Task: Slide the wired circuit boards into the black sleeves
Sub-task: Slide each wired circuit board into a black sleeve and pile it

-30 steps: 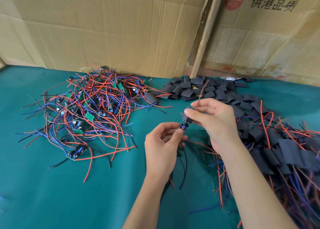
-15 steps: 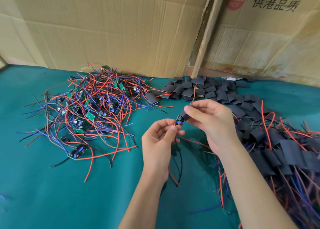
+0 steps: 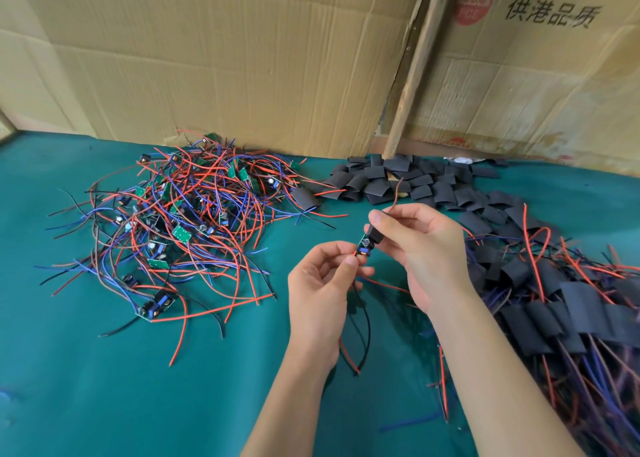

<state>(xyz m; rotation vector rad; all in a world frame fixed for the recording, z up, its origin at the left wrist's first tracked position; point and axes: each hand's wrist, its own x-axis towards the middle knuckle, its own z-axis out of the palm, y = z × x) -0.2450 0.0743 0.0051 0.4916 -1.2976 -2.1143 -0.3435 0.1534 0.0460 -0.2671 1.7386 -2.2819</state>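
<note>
Three heaps are spread over the green tabletop (image 3: 104,370); left to right:

- Far left: unsleeved pile (image 3: 180,228) of green boards with red, blue and black leads, tangled. Plenty is left to be done.
- Left hand (image 3: 322,287): the lower end of one circuit board (image 3: 363,250) is pinched between thumb and fingers (image 3: 350,262). Its black and red leads (image 3: 360,335) are left hanging below the hand.
- Right hand (image 3: 420,248): a black sleeve (image 3: 374,234) is gripped at the board's upper end, fingers curled round it. One brown-red lead (image 3: 394,193) is seen coming up out of that hand.
- Back centre: stock of empty sleeves (image 3: 398,179), stacked against the cardboard (image 3: 225,58).
- Right: finished pile (image 3: 571,300) of sleeved boards with wires trailing.

Step in hand, as judged: insertion is only begun. The sleeve is seated over the top end and most of the board is exposed.

Next move, as judged: sleeve is to be drawn down along the board, or board pushed up, with the components kept in line with the mouth so nothing is snagged. The upper lead must be kept fed through. Once covered, the piece is to be dropped on the right heap.
</note>
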